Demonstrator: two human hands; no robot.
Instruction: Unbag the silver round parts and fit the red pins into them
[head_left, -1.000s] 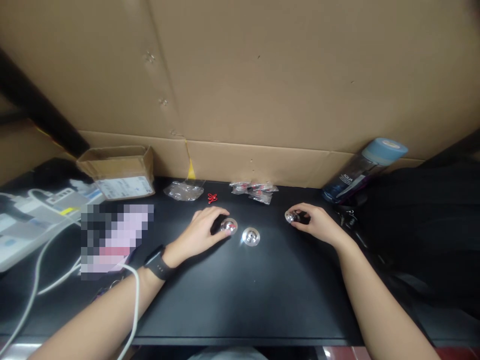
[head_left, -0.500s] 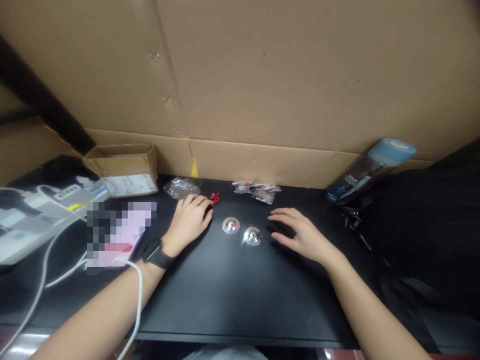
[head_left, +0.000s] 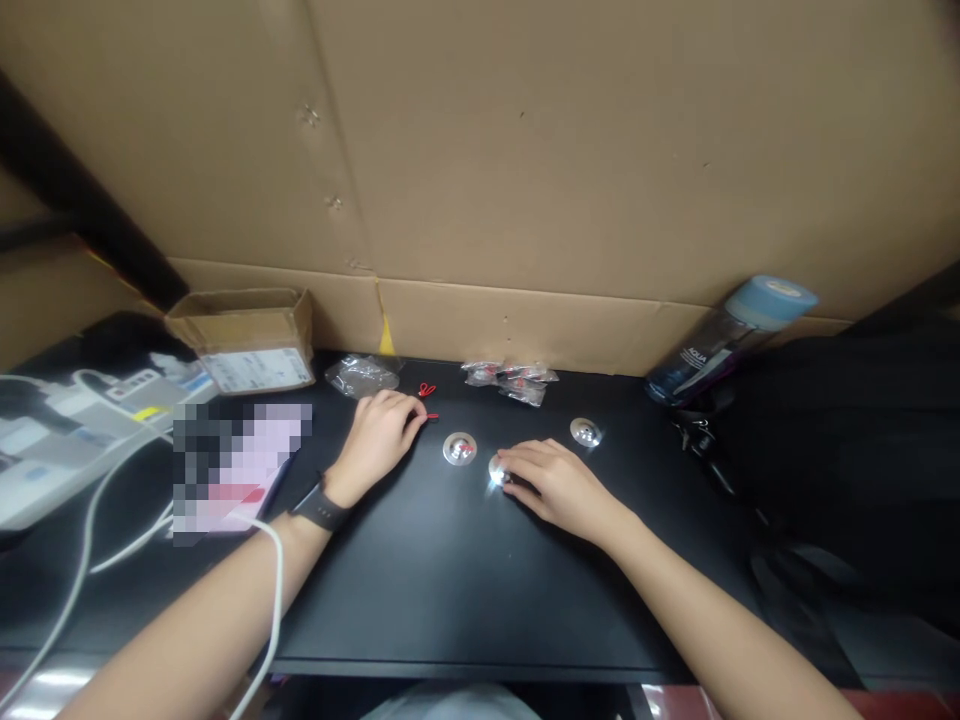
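My left hand, with a dark watch on its wrist, pinches a thin red cord between thumb and fingertips. Another red cord, looped, lies just beyond the fingers. My right hand has its thumb and fingers closed on the right edge of a shiny finger cymbal, which still rests on the black table and is partly covered. To its left lies a second finger cymbal, domed, with a reddish mark or reflection. A third finger cymbal sits behind my right hand.
Clear plastic packets with red bits lie at the cardboard wall, beside a crumpled clear bag. A small carton, power strip and white cable occupy the left. A bottle and black bag stand right.
My right hand has moved left and closed on the nearer cymbal, uncovering the third one. My left hand stays about where it was, now with a red cord end showing at its fingertips.
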